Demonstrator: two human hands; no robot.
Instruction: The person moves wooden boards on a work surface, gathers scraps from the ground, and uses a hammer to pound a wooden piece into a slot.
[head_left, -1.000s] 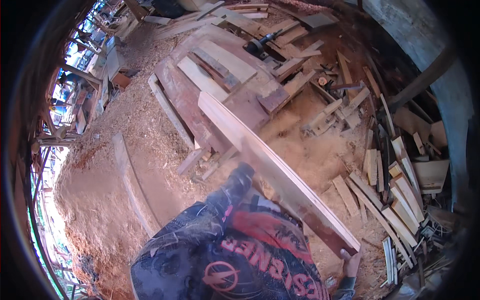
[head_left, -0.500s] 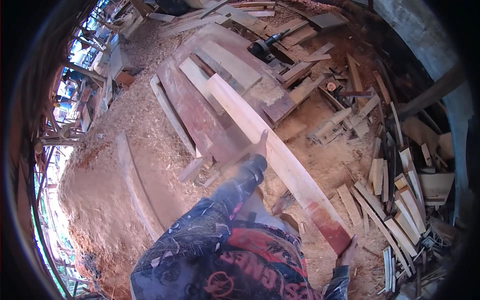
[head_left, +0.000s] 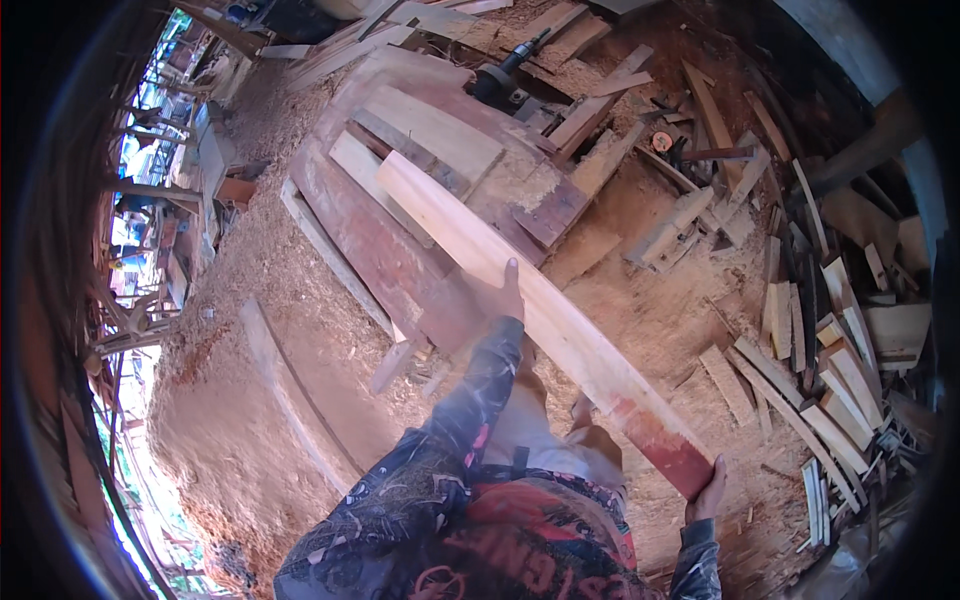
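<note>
1. Curved board (head_left: 290, 395): it lies on the sawdust (head_left: 215, 400) left of the low bench, as in the earlier frames; its lower end runs down toward the left sleeve (head_left: 465, 385).
2. Low bench (head_left: 350, 225): pale boards (head_left: 440, 130) lie on it, partly covered by the plank (head_left: 570, 320). The plank's far end sits over them, inside the bench's left edge; whether it touches them I cannot tell.
3. Left hand (head_left: 510, 295): a second ago the plank hid it; now its thumb shows, laid along the upper face just past the bench's near edge. It clasps the plank's left side, fingers out of sight underneath.
4. Plank: one second ago it stood tilted, narrow edge up; now its broad face is turned up, slanting from the bench down to the right. Long and pale, it ends in a ragged red-brown patch.
5. Power tool (head_left: 510, 70): black, beside the bench's far right edge, details hard to make out.
6. Right hand (head_left: 707, 492): it grips the stained end at the corner, as half a second ago; some fingers are hidden.
7. Offcuts (head_left: 836, 438): heaped at far right, dim toward the rim.
</note>
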